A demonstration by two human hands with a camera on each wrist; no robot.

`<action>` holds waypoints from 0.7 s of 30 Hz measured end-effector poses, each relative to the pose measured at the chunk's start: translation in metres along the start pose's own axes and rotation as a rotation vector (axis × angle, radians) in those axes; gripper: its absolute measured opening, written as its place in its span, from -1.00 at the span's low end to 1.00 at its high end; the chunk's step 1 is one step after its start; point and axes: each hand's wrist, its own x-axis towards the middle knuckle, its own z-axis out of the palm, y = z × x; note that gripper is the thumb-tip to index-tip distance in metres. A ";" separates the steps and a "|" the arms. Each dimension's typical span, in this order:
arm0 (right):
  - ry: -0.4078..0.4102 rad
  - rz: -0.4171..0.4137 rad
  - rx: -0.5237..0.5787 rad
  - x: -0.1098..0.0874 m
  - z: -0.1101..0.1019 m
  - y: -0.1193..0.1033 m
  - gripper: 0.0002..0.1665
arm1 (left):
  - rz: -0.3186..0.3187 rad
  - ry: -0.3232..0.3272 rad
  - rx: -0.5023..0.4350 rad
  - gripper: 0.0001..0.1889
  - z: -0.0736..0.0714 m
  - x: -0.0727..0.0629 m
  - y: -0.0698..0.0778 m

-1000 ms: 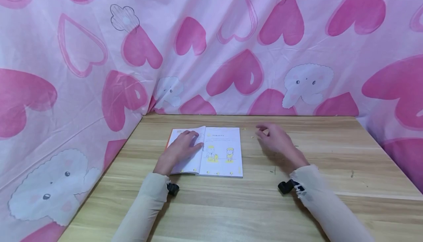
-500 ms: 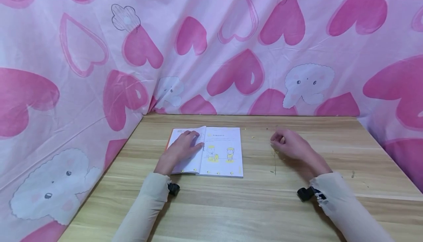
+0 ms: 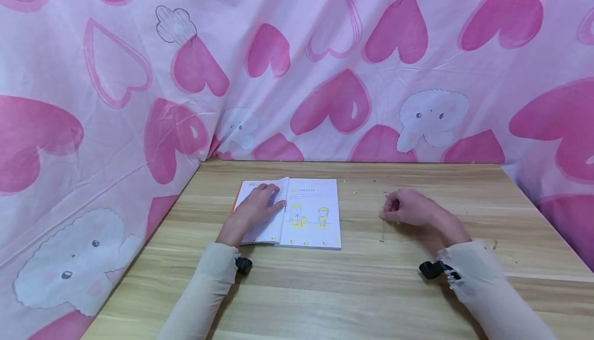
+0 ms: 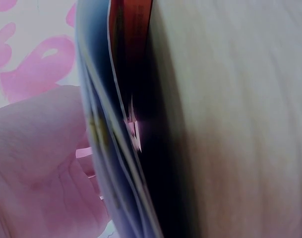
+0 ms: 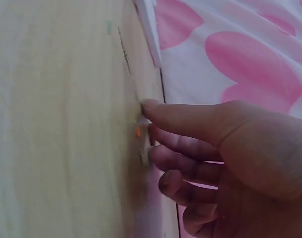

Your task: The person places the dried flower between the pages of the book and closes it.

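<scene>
An open book (image 3: 312, 234) with yellow-and-black drawings lies on the table, its left pages lifting a little at the lower edge. My left hand (image 3: 252, 208) rests on the left page, fingers spread loosely. In the left wrist view the book's curved pages (image 4: 113, 114) partly cover that hand. To the right of the book, my right hand (image 3: 410, 208) is low over the table, fingers loosely bent. Its thumb (image 5: 185, 116) is at the end of a thin dark strand (image 5: 125, 52). A gap shows between thumb and index fingertip. A small orange bit (image 5: 138, 132) lies by the fingertips.
The wooden table (image 3: 325, 293) carries several tiny bits of debris, among them a yellow speck (image 3: 356, 192) between book and right hand. A pink heart-patterned cloth (image 3: 325, 71) hangs behind and along the left. Each wrist wears a black device.
My right hand has moved right, away from the book, and then slightly nearer to me, beside the thin strand. The left hand and the book have stayed in place.
</scene>
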 end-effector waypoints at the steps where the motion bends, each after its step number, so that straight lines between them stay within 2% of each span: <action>1: 0.009 -0.009 0.001 0.002 0.002 -0.001 -0.86 | 0.001 -0.001 0.000 -0.38 0.000 0.000 0.000; 4: 0.047 -0.021 0.003 0.008 0.007 -0.004 -0.89 | 0.001 -0.005 0.001 -0.38 0.001 0.001 -0.001; 11: 0.104 -0.110 -0.020 0.022 0.019 -0.006 -0.92 | 0.006 -0.004 -0.006 -0.37 0.002 0.002 -0.002; 15: 0.085 -0.086 -0.018 0.022 0.018 -0.006 -0.87 | 0.009 0.000 -0.016 -0.37 0.002 0.001 -0.001; 21: 0.059 -0.020 -0.064 0.009 0.005 -0.007 -0.95 | 0.013 0.008 -0.005 -0.38 0.002 0.001 -0.003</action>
